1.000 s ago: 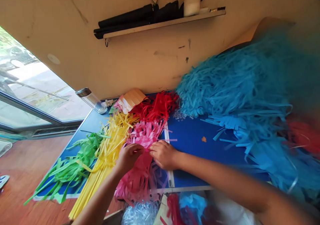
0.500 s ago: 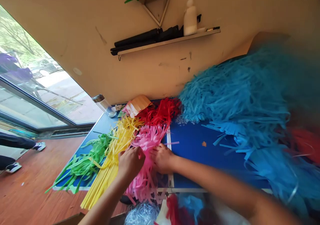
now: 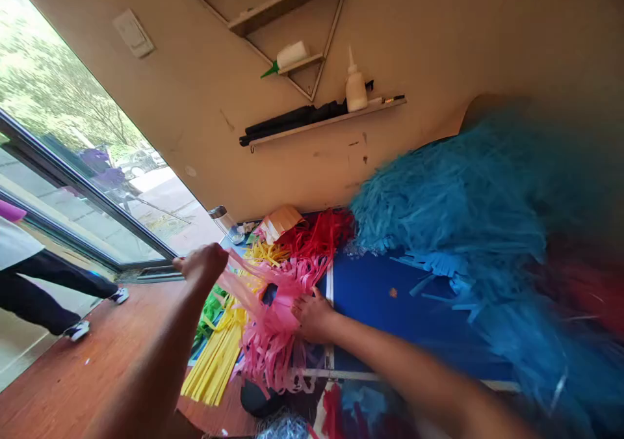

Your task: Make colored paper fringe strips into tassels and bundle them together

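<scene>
A bundle of pink fringed paper (image 3: 266, 348) lies on the blue table, some of its strips hanging over the front edge. My left hand (image 3: 202, 265) is raised to the left, closed on the ends of several pink strips, which stretch taut back to the bundle. Resting on the bundle's middle is my right hand (image 3: 314, 315), its fingers laid over the pink paper and partly hidden. Beside the bundle lie yellow paper strips (image 3: 214, 367) and green strips (image 3: 209, 312). Red paper strips (image 3: 331, 227) sit behind it.
A big heap of blue fringed paper (image 3: 453, 198) covers the right side of the table (image 3: 365, 296). A glass jar (image 3: 227, 223) stands at the back left. Above, a wall shelf (image 3: 326, 121) holds a white bottle (image 3: 355, 88). At the left, a person (image 3: 53, 283) stands by the glass door.
My left hand has moved up and left from the bundle, drawing pink strips out with it. My right hand stays on the pink paper. The view has tilted upward.
</scene>
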A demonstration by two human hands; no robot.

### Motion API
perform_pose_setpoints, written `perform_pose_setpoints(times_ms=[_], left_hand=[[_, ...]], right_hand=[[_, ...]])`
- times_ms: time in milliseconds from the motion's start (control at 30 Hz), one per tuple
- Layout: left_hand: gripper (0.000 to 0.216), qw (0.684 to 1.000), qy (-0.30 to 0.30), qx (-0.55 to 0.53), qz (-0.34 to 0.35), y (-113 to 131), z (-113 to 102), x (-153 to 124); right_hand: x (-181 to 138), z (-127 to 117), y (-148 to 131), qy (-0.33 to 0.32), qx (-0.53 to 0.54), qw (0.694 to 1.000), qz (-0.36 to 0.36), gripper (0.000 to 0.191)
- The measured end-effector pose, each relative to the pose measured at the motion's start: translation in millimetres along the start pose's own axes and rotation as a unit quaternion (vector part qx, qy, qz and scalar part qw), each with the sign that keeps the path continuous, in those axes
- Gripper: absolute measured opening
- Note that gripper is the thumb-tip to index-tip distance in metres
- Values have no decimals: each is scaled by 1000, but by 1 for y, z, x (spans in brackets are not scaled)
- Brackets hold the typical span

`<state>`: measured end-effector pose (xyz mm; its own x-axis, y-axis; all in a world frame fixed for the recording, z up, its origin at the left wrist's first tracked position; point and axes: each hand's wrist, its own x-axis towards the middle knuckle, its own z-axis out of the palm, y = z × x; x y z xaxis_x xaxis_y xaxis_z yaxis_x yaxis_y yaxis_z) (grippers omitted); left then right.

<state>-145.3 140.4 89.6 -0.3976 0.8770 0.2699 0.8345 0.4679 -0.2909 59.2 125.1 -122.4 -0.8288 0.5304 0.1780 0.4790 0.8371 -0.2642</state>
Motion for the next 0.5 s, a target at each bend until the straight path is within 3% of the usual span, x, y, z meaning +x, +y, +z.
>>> perform_pose_setpoints(times_ms=[67,167,267,333,433,500], left_hand=[[42,997,66,25,12,-4,-32,18],[36,983,143,63,101,13,-71,26],[31,956,170,97,220,41,-94,20],[31,937,181,113,277,56,-99,9],[32,914,210,116,328,69,-94,-15],[33,908,219,91,344,71,-88,-32]], right_hand=[[0,0,0,14,3,1000,2,42],[-4,-14,1,44,16,999,-3,30],[-12,-47,-11,92,33,995,11,17],[-18,-74,-28,161,67,984,32,23],[-19,-107,-54,321,216,921,46,44],[-15,-118,-64,363,336,867,63,51]])
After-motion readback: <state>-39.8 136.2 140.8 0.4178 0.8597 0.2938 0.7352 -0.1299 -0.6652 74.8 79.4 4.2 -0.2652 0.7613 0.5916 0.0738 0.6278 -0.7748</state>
